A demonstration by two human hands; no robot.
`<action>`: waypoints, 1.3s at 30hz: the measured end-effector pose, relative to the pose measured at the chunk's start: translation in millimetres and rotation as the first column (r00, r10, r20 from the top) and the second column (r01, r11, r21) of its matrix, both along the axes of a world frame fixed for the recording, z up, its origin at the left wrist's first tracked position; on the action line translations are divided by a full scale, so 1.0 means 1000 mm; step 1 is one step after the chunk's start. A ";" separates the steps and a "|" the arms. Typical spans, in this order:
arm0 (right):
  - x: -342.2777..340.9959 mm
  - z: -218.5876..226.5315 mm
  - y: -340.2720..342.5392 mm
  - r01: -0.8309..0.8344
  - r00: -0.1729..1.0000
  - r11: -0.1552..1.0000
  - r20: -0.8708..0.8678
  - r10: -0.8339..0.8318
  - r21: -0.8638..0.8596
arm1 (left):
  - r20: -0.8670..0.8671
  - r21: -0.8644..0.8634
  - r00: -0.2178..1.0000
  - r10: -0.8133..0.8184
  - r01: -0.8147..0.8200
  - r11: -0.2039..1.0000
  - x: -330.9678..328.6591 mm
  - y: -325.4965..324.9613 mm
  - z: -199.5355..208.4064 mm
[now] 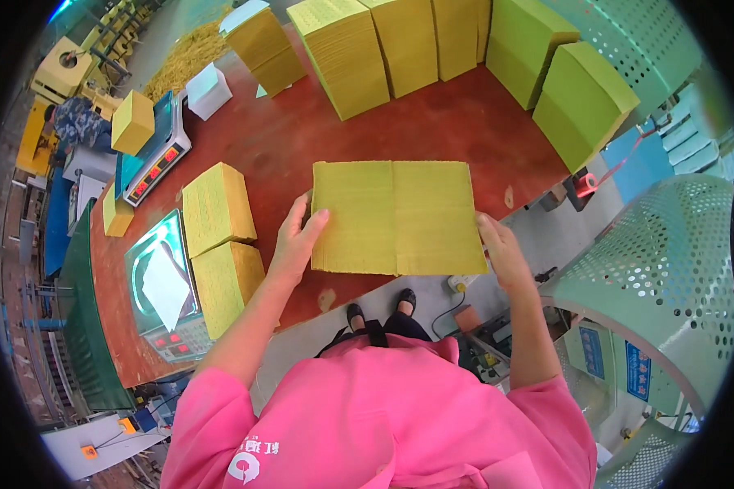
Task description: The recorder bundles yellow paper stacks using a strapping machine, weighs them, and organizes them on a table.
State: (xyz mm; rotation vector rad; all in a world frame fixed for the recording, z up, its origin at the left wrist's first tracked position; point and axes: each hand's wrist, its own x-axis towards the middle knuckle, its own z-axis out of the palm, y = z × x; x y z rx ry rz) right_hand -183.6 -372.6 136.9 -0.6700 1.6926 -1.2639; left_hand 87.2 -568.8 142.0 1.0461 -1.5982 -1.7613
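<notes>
Stooping at the far left, a person in a camouflage top (81, 124) is busy away from the red table (281, 138). Along this side I see a small yellow block (117, 213), then a scale (156, 175) carrying another yellow block (133, 122). Nearer, a second scale (179, 341) bears a white sheet (165, 285), with a pair of yellow stacks (218, 209) close by on its right. Next comes the left hand (298, 240), gripping the left edge of a wide yellow stack (391, 218), thumb on its upper face. That stack, creased down the middle, is held out in front of the pink shirt (367, 407), across the table's near edge; whether it touches the wood I can't tell. Behind it stand tall yellow stacks (347, 57). The right hand (504, 251) grasps the opposite edge. Further right, two greenish-yellow stacks (583, 106) stand by the table's edge, and beyond curves a perforated green guard (652, 261).
</notes>
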 end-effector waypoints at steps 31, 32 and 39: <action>-0.005 -0.017 0.000 -0.147 0.989 0.960 -0.009 0.149 -0.238 | 0.566 -0.501 0.815 0.128 0.216 0.838 -0.014 -0.030 -0.048; -0.005 -0.018 0.000 -0.137 0.989 0.964 0.021 0.146 -0.226 | 0.586 -0.536 0.799 0.135 0.257 0.804 -0.013 -0.032 -0.050; -0.003 -0.012 -0.001 -0.161 0.987 0.970 -0.053 0.153 -0.183 | 0.598 -0.486 0.794 0.105 0.255 0.836 -0.012 -0.029 -0.042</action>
